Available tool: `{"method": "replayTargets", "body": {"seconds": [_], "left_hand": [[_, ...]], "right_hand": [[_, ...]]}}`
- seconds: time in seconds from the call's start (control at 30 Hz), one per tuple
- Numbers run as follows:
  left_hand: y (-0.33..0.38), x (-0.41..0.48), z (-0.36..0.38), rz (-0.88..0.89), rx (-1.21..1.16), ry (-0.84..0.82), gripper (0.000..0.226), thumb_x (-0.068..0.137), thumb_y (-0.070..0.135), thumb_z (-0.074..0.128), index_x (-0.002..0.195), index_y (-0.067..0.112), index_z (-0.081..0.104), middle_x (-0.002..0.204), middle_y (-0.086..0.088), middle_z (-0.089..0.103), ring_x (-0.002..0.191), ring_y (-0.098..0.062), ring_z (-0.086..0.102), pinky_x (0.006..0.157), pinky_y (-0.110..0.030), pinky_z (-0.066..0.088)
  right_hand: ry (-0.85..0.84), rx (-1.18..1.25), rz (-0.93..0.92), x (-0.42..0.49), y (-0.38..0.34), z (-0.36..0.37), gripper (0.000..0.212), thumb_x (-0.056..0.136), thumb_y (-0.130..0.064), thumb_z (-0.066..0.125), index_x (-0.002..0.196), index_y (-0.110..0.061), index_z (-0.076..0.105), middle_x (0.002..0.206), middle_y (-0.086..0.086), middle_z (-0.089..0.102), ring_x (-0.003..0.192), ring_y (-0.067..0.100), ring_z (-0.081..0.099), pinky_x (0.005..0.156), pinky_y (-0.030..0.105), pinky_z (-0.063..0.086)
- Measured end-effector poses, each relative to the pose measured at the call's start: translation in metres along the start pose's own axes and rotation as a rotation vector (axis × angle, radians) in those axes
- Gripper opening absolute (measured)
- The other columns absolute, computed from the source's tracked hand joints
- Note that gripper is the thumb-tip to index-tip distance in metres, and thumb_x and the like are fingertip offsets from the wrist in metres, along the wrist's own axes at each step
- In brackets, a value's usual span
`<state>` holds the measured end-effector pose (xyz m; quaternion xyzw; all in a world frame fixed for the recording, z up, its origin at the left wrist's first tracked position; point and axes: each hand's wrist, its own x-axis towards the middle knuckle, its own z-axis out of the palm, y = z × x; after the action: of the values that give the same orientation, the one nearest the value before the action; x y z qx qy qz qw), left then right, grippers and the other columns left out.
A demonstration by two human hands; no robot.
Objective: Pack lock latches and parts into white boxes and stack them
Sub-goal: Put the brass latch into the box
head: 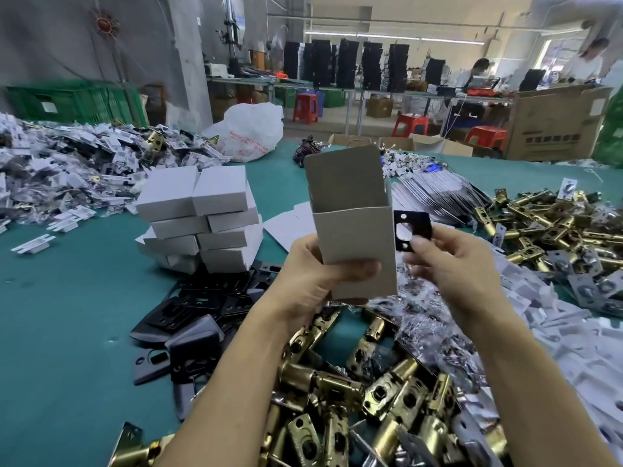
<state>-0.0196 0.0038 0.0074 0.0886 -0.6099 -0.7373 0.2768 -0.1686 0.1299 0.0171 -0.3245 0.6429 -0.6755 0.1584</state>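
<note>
Left hand (323, 274) is gripping the open white box (354, 237) low on its body, thumb across the front and fingers wrapped behind, with the mouth up and the flap standing. Right hand (448, 264) is pinching a black latch faceplate (413, 229) by its lower edge, just beside the box's right wall and not yet inside.

The box looks like thin card: light and easily crushed, so it's best held at the folded corners rather than mid-panel. The plate is probably stiff stamped metal, small and slick, so an edge pinch suits it.

Packed boxes (199, 217) are sitting stacked on the green table (67, 315). Brass latches (387, 392) are lying heaped below the hands.
</note>
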Motion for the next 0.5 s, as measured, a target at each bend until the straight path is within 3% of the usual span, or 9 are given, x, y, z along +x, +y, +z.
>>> {"method": "replayTargets", "body": {"seconds": [0.1, 0.2, 0.27, 0.4, 0.5], "left_hand": [[-0.011, 0.004, -0.003, -0.039, 0.134, 0.101, 0.033, 0.058, 0.011, 0.091, 0.087, 0.023, 0.08, 0.095, -0.004, 0.079, 0.088, -0.02, 0.075, 0.065, -0.035, 0.06], [-0.015, 0.004, -0.004, -0.084, 0.253, 0.102, 0.035, 0.064, 0.004, 0.091, 0.091, 0.022, 0.077, 0.092, 0.0, 0.079, 0.085, -0.017, 0.074, 0.062, -0.029, 0.058], [-0.016, 0.004, -0.005, -0.081, 0.302, 0.126, 0.037, 0.064, 0.005, 0.091, 0.093, 0.022, 0.077, 0.091, 0.002, 0.079, 0.086, -0.016, 0.074, 0.068, -0.03, 0.06], [-0.015, 0.003, -0.004, -0.108, 0.345, 0.103, 0.039, 0.067, 0.004, 0.09, 0.101, 0.018, 0.077, 0.094, 0.001, 0.079, 0.091, -0.019, 0.074, 0.078, -0.036, 0.06], [-0.014, 0.003, -0.004, -0.13, 0.328, 0.061, 0.04, 0.069, 0.003, 0.088, 0.105, 0.014, 0.076, 0.097, -0.002, 0.078, 0.093, -0.02, 0.073, 0.073, -0.032, 0.061]], "right_hand": [[0.078, 0.024, -0.077, -0.003, -0.005, -0.018, 0.019, 0.094, -0.01, 0.063, 0.088, -0.023, 0.075, 0.067, -0.005, 0.068, 0.065, 0.008, 0.061, 0.058, 0.018, 0.05], [0.03, 0.165, -0.109, -0.009, -0.016, -0.019, 0.019, 0.09, -0.009, 0.064, 0.087, -0.022, 0.076, 0.071, -0.004, 0.069, 0.062, 0.008, 0.061, 0.056, 0.018, 0.051], [0.007, 0.22, -0.113, -0.012, -0.025, -0.02, 0.017, 0.085, -0.013, 0.066, 0.084, -0.026, 0.077, 0.075, -0.004, 0.07, 0.063, 0.009, 0.062, 0.056, 0.018, 0.051], [-0.007, 0.182, -0.163, -0.016, -0.034, -0.022, 0.026, 0.075, -0.021, 0.068, 0.101, -0.023, 0.069, 0.082, -0.004, 0.073, 0.074, 0.012, 0.066, 0.059, 0.019, 0.05], [0.017, 0.096, -0.268, -0.018, -0.042, -0.021, 0.029, 0.075, -0.019, 0.072, 0.103, -0.022, 0.065, 0.084, -0.002, 0.075, 0.076, 0.01, 0.068, 0.062, 0.016, 0.051]]}}
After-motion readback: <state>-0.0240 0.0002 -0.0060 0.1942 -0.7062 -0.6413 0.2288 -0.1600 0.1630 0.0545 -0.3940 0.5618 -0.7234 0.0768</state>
